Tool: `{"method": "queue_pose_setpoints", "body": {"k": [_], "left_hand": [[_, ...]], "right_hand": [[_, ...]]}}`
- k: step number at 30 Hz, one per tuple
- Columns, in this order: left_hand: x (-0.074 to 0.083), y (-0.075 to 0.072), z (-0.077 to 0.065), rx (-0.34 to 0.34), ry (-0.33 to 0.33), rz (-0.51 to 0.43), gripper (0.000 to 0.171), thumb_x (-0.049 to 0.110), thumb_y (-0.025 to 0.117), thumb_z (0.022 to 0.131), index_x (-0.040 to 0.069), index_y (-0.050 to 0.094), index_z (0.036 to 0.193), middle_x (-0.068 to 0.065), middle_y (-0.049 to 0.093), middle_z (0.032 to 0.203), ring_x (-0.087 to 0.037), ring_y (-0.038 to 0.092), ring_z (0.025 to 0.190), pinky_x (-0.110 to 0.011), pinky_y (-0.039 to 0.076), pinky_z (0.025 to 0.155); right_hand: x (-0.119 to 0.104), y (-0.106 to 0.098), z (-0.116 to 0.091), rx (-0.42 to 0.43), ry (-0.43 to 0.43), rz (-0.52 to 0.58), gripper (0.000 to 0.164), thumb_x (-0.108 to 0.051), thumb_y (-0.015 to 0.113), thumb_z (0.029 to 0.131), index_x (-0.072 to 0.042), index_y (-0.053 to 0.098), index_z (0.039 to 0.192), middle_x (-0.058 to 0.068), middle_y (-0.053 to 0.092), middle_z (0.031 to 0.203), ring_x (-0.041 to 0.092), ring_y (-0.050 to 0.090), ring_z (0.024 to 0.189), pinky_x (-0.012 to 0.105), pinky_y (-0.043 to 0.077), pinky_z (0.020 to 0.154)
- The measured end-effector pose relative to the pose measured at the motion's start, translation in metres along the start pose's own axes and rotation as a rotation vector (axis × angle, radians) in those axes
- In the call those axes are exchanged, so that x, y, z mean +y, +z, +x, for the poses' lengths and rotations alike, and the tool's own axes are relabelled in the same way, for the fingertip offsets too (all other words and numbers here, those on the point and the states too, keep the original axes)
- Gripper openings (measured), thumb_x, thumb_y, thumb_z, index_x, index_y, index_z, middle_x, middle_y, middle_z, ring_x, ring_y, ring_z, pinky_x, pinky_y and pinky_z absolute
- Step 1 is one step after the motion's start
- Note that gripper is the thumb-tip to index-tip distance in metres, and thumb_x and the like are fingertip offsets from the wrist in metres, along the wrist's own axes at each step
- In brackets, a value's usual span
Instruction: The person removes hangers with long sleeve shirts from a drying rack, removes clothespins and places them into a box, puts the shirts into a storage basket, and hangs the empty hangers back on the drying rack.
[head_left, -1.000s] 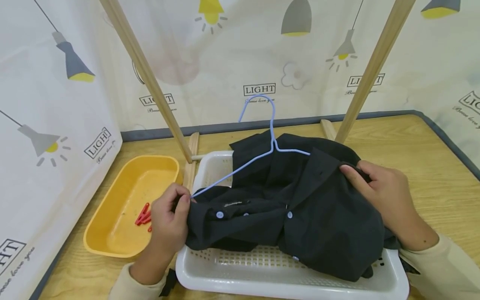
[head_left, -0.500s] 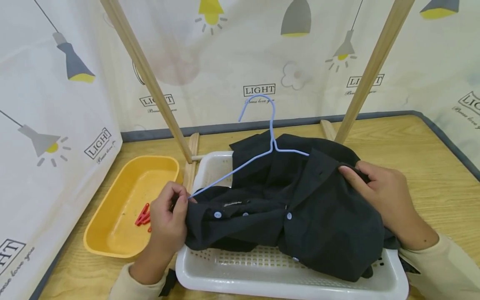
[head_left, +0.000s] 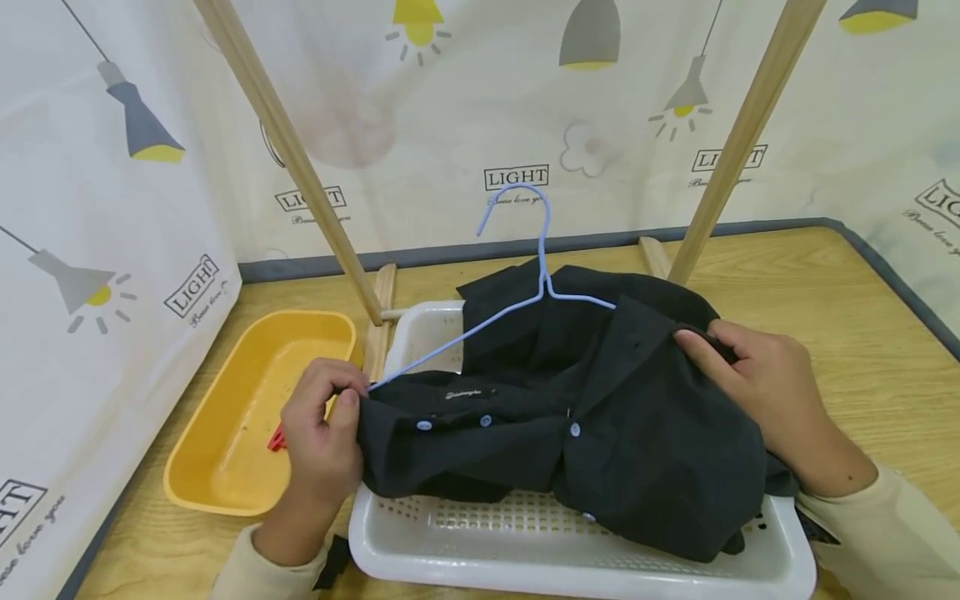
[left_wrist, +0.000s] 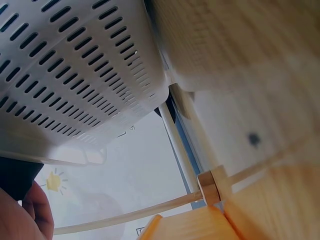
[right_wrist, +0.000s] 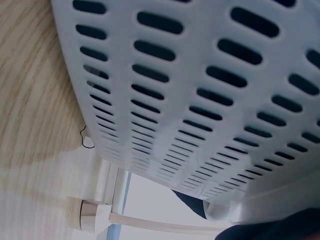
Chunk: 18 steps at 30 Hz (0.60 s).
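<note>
A black button-up shirt (head_left: pixel 660 442) with pale blue buttons lies bunched over a white plastic basket (head_left: pixel 577 577). Inside its neck sits a blue wire hanger (head_left: pixel 542 250), hook pointing up. The hanger's right arm goes under the shirt's right front. My left hand (head_left: pixel 318 442) pinches the shirt's edge at the hanger's left end, thumb on the cloth. Across from it, my right hand (head_left: pixel 765 392) grips the shirt's right shoulder between thumb and fingers. The left wrist view catches my left fingers at a dark piece of the shirt (left_wrist: pixel 17 175); the right wrist view mostly shows the basket's slotted side (right_wrist: pixel 195 115).
Left of the basket stands a yellow tub (head_left: pixel 240 458) with red clothespins (head_left: pixel 277 438), partly hidden behind my left hand. Two wooden posts (head_left: pixel 292 158) of a rack rise behind the basket. A printed curtain (head_left: pixel 450 100) closes off the table's back.
My left hand has shifted slightly left and up, drawing the shirt's left edge along the hanger's end. The neck label shows more now. My right hand stays about where it was.
</note>
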<state>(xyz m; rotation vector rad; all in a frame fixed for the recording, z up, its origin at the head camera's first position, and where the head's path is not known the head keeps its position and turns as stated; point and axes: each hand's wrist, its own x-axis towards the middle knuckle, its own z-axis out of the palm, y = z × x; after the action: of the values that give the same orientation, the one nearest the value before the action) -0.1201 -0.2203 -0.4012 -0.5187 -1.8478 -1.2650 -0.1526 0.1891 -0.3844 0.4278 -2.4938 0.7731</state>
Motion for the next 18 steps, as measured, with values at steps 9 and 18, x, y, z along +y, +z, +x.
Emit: {"method": "queue_pose_setpoints", "body": {"k": [9,18], "left_hand": [[0.0007,-0.0006,0.0006,-0.014,-0.034,0.038,0.018,0.004,0.046,0.085,-0.004,0.057,0.074,-0.015,0.057,0.073,-0.018,0.054,0.072,-0.016,0.047,0.074],[0.002,-0.0008,-0.0006,-0.026,-0.065,0.059,0.017,0.002,0.046,0.085,-0.004,0.056,0.073,-0.013,0.057,0.072,-0.016,0.054,0.07,-0.015,0.046,0.071]], "right_hand": [[0.0006,0.0007,-0.0014,0.02,-0.001,0.024,0.041,-0.027,0.071,0.093,-0.019,0.046,0.061,-0.011,0.03,0.051,-0.002,0.032,0.046,0.02,0.025,0.046],[-0.0003,0.0008,-0.0014,0.026,0.011,0.024,0.042,-0.026,0.071,0.093,-0.018,0.045,0.061,-0.01,0.03,0.051,-0.001,0.032,0.046,0.019,0.025,0.046]]}}
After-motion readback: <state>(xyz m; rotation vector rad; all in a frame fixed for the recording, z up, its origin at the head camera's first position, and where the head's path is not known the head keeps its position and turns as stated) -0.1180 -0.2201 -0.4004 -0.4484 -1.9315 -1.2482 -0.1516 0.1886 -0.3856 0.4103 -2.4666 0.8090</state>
